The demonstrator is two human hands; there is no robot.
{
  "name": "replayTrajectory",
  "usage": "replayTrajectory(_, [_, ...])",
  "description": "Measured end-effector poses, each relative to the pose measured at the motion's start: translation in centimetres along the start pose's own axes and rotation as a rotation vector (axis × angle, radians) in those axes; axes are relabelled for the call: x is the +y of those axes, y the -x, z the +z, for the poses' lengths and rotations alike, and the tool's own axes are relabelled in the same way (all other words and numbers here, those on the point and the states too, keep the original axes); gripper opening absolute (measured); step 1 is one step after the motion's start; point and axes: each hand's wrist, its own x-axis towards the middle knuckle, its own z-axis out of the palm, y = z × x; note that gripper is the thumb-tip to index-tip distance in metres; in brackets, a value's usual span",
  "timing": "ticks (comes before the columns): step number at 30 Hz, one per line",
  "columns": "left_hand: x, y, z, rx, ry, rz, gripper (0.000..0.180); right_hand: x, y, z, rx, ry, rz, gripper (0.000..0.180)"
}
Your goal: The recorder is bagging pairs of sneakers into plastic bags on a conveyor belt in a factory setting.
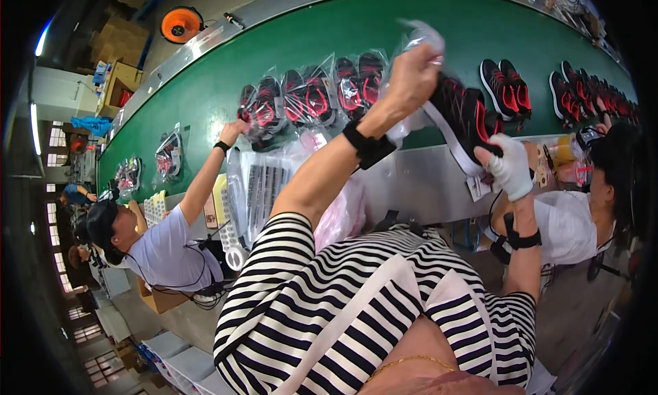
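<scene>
My right hand (508, 166), in a white glove that leaves the thumb bare, grips the heel end of a black-and-red sneaker (466, 124) with a white sole. The sneaker is tilted over the near edge of the belt, and a white tag (478, 187) hangs by its heel. Beside the toe, my bare left hand (412, 80) is raised with its fingers closed on a clear plastic bag (423, 36). Motion blurs the bag's top, and its lower part hangs behind my wrist next to the shoe. How far the bag covers the toe, I cannot tell.
Bagged sneaker pairs (308, 97) lie to the left on the green conveyor belt (274, 59); unbagged pairs (505, 87) stand to the right. Clear bags and printed sheets (264, 182) lie near my left arm. A co-worker (171, 248) reaches in from the left; another person (569, 217) sits at right.
</scene>
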Motion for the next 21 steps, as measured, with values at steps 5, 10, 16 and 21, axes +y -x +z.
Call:
replayTrajectory(5, [6.6, 3.3, 4.6, -0.347, 0.099, 0.172, 0.006, -0.2, -2.9, 0.0, -0.028, 0.658, -0.041, 0.048])
replayTrajectory(10, [6.2, -0.9, 4.9, -0.131, 0.121, 0.336, 0.008, -7.1, -2.1, 0.8, -0.338, 1.054, -0.213, 0.035])
replayTrajectory(16, [9.7, -3.4, 5.9, -0.705, -0.281, 0.509, 0.010, -9.4, -3.7, 0.1, -0.514, 0.939, -0.583, 0.040])
replayTrajectory(21, [8.5, 4.5, 4.8, -0.777, -0.250, 0.546, 0.013, 0.5, -0.9, 5.4, -0.026, 0.422, -0.639, 0.041])
